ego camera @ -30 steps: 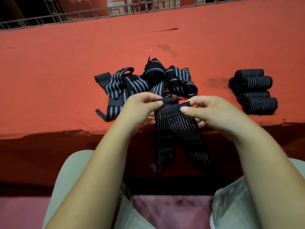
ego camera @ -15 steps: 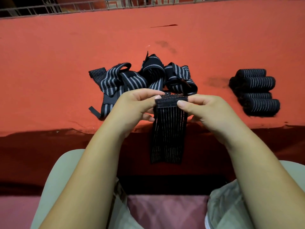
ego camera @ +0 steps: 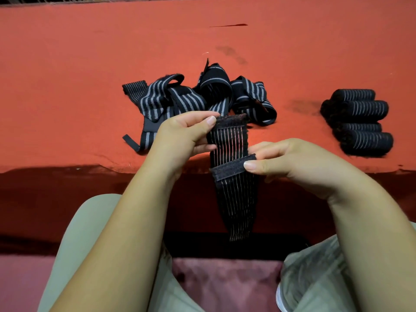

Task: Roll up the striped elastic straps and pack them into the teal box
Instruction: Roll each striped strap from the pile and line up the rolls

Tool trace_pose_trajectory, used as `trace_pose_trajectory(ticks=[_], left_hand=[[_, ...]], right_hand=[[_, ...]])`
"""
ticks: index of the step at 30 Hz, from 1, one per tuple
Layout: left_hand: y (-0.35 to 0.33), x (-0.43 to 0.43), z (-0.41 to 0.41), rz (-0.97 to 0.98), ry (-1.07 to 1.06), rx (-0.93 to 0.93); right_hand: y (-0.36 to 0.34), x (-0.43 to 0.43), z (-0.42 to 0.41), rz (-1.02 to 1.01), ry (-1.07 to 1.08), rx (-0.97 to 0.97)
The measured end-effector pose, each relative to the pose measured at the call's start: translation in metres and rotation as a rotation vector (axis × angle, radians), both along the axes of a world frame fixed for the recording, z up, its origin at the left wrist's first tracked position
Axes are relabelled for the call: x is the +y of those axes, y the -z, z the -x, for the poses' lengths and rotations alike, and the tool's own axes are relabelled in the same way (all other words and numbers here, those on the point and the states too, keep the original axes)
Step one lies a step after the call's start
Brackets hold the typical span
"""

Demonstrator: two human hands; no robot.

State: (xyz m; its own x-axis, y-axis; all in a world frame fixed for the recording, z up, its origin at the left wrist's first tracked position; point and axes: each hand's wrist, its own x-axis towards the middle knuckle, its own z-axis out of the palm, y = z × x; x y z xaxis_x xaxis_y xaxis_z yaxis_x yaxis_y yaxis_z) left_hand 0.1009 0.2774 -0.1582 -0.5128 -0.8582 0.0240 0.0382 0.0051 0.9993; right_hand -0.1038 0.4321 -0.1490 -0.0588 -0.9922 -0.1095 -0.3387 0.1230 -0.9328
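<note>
A black elastic strap (ego camera: 234, 194) with thin pale stripes hangs folded in front of the table edge. My left hand (ego camera: 182, 136) pinches its upper end. My right hand (ego camera: 290, 161) pinches the other end, a black fastener band, lower down and across the strap. Behind my hands a loose heap of unrolled striped straps (ego camera: 198, 97) lies on the red table. Several rolled straps (ego camera: 360, 122) are stacked at the right. No teal box is in view.
The table is covered with a red cloth (ego camera: 90, 64), whose front edge runs just under my hands. A railing shows along the far edge. My knees in light trousers and a dark red cushion (ego camera: 225, 284) are below.
Half a second ago both hands held the strap's two ends together at the top. My right hand has since drawn its end downward, apart from the end in my left hand.
</note>
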Motion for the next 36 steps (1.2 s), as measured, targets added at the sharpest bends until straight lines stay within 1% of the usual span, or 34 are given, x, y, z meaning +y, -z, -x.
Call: trace_pose_trajectory(ticks=[3, 6, 9, 12, 14, 18, 23, 31, 36], left_hand=[[0.002, -0.002, 0.000, -0.024, -0.011, 0.008], [0.003, -0.001, -0.002, -0.025, 0.009, 0.012], [0.003, -0.001, -0.003, -0.026, 0.028, 0.017], [0.002, 0.001, -0.005, -0.025, 0.051, 0.003], [0.002, 0.003, -0.005, -0.022, 0.079, -0.005], [-0.001, 0.006, -0.006, 0.009, 0.118, -0.039], [0.000, 0.006, -0.005, 0.061, 0.139, -0.050], [0.001, 0.008, -0.004, 0.146, 0.148, -0.052], [0.000, 0.011, -0.003, 0.177, 0.133, -0.082]], right_hand=[[0.000, -0.003, -0.005, 0.054, 0.040, -0.036], [0.004, -0.010, -0.012, 0.150, 0.176, -0.167], [0.010, -0.017, -0.016, 0.155, 0.259, -0.223], [0.013, -0.023, -0.019, 0.207, 0.322, -0.158], [0.012, -0.025, -0.022, 0.230, 0.368, -0.157], [0.015, -0.031, -0.025, 0.232, 0.384, -0.177], [0.019, -0.032, -0.022, 0.256, 0.403, -0.070], [0.017, -0.032, -0.021, 0.288, 0.451, 0.000], [0.017, -0.032, -0.023, 0.285, 0.479, -0.005]])
